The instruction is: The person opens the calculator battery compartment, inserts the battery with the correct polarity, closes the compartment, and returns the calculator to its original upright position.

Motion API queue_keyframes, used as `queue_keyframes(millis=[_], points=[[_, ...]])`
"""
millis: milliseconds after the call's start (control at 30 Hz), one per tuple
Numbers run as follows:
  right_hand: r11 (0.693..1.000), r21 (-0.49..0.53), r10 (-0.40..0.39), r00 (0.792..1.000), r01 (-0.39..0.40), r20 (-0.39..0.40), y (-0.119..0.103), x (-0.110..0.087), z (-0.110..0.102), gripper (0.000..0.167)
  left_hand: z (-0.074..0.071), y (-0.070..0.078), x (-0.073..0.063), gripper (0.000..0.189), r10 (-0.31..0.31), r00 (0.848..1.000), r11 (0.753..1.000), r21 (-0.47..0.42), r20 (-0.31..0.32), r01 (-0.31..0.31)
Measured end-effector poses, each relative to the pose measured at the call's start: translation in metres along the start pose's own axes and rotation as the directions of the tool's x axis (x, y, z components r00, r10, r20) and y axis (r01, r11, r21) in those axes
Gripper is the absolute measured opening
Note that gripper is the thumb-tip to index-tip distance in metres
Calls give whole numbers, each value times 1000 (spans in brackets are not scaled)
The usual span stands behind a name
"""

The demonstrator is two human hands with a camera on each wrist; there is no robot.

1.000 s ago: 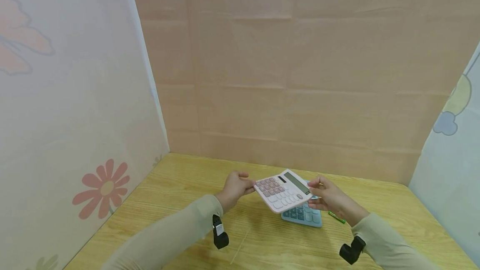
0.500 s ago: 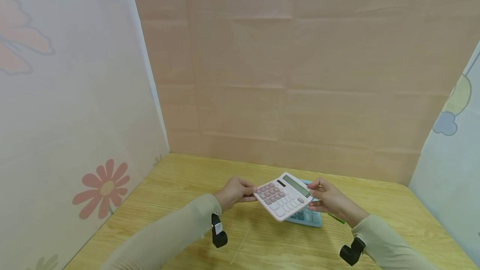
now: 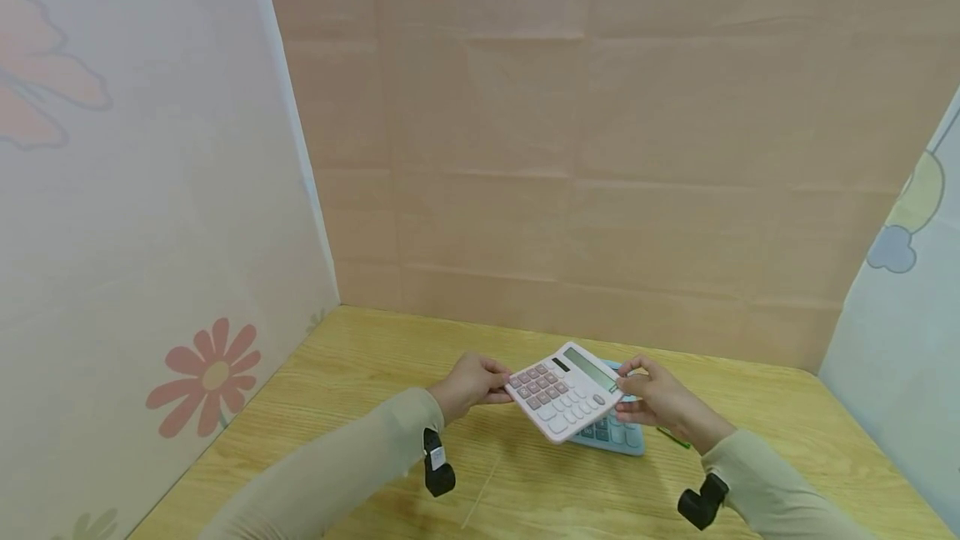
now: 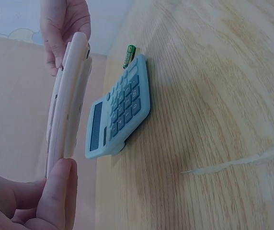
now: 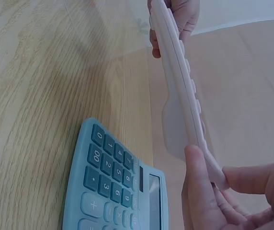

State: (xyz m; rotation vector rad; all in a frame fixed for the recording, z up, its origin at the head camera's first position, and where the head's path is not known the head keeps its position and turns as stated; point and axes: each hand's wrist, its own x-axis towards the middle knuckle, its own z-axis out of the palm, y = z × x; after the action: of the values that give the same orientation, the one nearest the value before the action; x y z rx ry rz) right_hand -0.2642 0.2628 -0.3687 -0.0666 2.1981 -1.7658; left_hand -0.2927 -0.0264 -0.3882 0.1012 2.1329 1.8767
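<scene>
A pink calculator (image 3: 558, 394) is held up off the table between both hands, its keys facing up and toward me. My left hand (image 3: 471, 383) pinches its left corner between thumb and fingers; the left wrist view shows that grip at the case's edge. On the other side, my right hand (image 3: 660, 398) pinches the corner beside the display. Behind and below lies a blue calculator (image 5: 110, 184) on the table, partly covered by the pink one in the head view. No finger touches the blue calculator.
A green battery (image 4: 129, 56) lies on the wooden table (image 3: 405, 473), just right of the blue calculator. A pale streak (image 4: 237, 160) marks the tabletop in front. Covered walls stand at the back, left and right.
Over the last second the pink calculator's near edge has tipped lower, covering more of the blue one. My left hand has lowered slightly with it. Almost nothing differs since half a second ago.
</scene>
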Motion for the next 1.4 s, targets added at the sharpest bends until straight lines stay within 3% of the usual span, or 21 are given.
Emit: queue_keyframes(millis=[133, 367, 1000, 1400], points=[[1000, -12, 20, 1000, -21, -12, -1, 0, -1, 36, 1, 1, -1, 17, -7, 1000, 1000, -7, -1, 7], [999, -7, 36, 999, -36, -37, -4, 1, -2, 38, 1, 3, -2, 17, -24, 1000, 1000, -5, -4, 24], [1000, 14, -19, 1000, 19, -14, -16, 14, -5, 45, -6, 8, 2, 21, -31, 1000, 999, -43, -6, 30], [990, 142, 4, 999, 2, -38, -35, 36, 3, 47, -21, 17, 7, 23, -28, 999, 995, -96, -46, 24]])
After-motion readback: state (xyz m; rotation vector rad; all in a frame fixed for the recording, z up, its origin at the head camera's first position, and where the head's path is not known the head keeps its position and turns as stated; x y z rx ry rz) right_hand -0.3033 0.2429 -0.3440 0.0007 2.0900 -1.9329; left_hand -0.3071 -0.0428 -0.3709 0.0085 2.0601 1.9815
